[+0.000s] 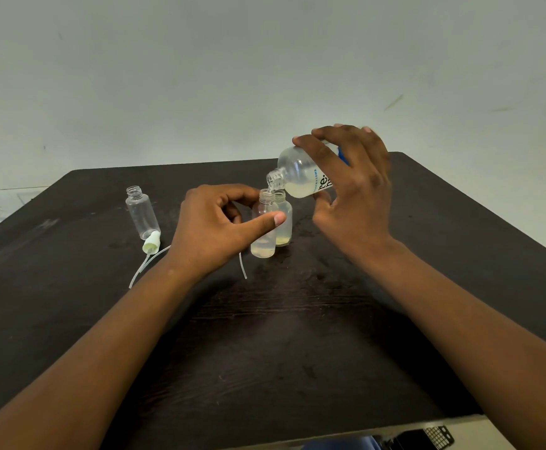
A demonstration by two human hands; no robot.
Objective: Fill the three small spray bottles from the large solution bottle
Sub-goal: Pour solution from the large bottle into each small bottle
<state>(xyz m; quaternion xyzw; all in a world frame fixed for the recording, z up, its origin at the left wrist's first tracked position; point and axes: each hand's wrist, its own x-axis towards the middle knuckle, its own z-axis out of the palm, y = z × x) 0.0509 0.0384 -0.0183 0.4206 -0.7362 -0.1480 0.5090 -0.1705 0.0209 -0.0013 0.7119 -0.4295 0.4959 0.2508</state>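
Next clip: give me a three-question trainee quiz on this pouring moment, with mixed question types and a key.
1. True or false: the clear small spray bottle at far left holds liquid.
2. Which hand tilts the large clear labelled solution bottle?
3. The left hand steadies: A) the nearer small clear bottle, B) the small bottle behind it, C) the white spray nozzle with tube.

Key: 1 false, it looks empty; 2 the right hand; 3 A.
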